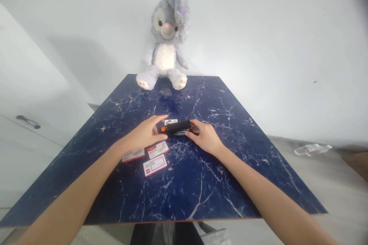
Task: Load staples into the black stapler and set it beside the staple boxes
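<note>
A black stapler (177,126) with an orange tip at its left end is at the middle of the table. My right hand (205,136) grips its right end, thumb on the near side and fingers behind. Around the orange end, my left hand (145,132) has its thumb and forefinger spread apart; whether it touches the stapler I cannot tell. Just behind the stapler, a small white box (171,121) with a dark picture is partly hidden. Nearer me lie three red-and-white boxes (155,165), one of them partly covered by my left hand.
A grey plush rabbit (165,57) sits at the back edge of the dark blue marble-patterned table (218,195), against the white wall. Clear plastic packaging (312,149) lies on the floor to the right. On the left is a white cabinet front with a dark handle (28,121).
</note>
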`<state>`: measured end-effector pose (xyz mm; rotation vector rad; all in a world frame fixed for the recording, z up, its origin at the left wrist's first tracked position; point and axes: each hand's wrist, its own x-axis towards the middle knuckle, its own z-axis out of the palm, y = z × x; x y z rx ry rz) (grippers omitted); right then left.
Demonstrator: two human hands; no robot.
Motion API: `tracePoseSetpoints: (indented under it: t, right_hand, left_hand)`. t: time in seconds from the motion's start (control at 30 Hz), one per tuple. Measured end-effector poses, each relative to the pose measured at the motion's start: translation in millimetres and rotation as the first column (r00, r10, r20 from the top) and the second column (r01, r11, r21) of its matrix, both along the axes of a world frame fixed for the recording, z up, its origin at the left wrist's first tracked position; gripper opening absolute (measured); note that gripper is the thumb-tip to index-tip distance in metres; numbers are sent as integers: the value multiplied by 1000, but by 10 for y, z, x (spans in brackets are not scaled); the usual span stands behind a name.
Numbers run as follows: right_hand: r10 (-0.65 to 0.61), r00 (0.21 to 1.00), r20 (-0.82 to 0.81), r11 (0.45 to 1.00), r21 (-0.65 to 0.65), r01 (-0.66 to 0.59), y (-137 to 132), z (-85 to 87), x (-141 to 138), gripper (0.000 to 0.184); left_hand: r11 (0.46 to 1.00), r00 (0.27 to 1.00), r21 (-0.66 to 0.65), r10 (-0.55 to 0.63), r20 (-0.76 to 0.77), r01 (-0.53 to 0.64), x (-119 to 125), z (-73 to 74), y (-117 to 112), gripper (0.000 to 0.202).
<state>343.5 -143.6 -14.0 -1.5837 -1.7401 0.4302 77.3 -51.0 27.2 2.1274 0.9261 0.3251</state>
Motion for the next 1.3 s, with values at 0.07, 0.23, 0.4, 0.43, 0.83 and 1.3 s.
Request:
tracePoseSetpoints:
  t: [0.07, 0.23, 0.4, 0.43, 0.83, 1.3]
  right_hand:
    - [6, 999, -43, 1000, -10, -7, -4, -7, -7, 29]
    - [27, 994, -102, 999, -22, -29, -22, -6, -27, 30]
    - [47, 987, -151, 998, -25, -51, -30, -3, -21, 33]
    - [49, 986, -159, 998, -25, -54, -30, -5, -18, 33]
    - [75, 980, -187, 996, -40, -84, -2, -26, 45, 29]
    - [145, 963, 226, 984, -134, -116, -39, 314, 542, 31]
  left_hand:
    - [996, 998, 65, 54, 11, -55, 40, -42, 30, 52]
    - [983, 999, -181, 25, 41, -17, -40, -113, 192, 48]
    - [927, 990, -372, 86, 112, -38, -103, -164, 270, 48]
    - [919, 986, -391, 109, 128, -51, -95, -173, 269, 46]
    - [925, 982, -361, 165, 92, -121, -41, -131, 244, 39]
    - [923, 982, -368, 158, 101, -110, -70, -218, 300, 39]
